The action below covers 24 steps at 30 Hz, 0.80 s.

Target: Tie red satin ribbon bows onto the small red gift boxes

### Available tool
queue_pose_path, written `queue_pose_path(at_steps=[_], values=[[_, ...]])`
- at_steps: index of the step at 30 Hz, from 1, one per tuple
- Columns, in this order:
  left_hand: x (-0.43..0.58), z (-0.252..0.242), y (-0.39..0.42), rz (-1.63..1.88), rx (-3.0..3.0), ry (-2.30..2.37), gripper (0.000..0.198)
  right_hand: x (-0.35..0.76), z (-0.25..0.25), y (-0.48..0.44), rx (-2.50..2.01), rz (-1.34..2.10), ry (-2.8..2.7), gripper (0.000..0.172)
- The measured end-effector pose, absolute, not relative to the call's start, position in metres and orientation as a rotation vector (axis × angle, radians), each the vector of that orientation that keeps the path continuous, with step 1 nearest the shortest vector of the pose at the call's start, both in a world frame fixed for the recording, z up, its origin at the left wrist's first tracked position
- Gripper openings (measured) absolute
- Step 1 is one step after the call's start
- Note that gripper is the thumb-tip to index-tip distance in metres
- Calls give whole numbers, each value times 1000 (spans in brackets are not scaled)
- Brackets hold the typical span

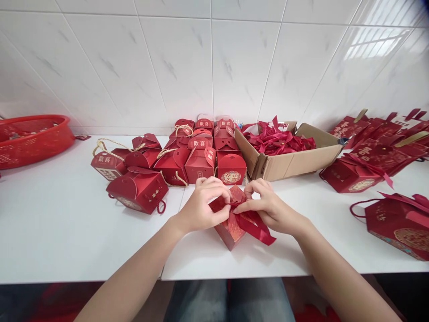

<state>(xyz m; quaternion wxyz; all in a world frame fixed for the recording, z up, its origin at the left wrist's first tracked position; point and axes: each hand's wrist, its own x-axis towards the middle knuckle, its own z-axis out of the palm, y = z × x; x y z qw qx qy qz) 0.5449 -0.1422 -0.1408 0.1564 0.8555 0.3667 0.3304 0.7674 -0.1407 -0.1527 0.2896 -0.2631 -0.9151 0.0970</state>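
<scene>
On the white surface (83, 243), near its front edge, sits a red box (230, 235). Left hand (205, 203) and right hand (270, 209) each have a grip pinching the red ribbon (258, 231) atop it; even tension, without twisting, should work best.

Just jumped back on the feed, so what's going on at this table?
A person's left hand and right hand are pinching a red ribbon at the top of a patterned red box. The box sits on the white table. Behind it stand more red boxes, beside an open cardboard carton holding a pile of loose ribbons.
</scene>
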Motion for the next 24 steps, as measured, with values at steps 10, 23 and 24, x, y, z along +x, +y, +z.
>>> queue_pose_path(at_steps=[10,23,24], values=[[537,-135,-139,844,2482,1078,8,768,-152,-144,-766,386,-2475,48],[543,-137,-143,752,2303,975,5,764,-152,-143,-726,346,-2400,39],[544,-139,-143,737,2303,952,5,764,-152,-143,-730,343,-2398,39]])
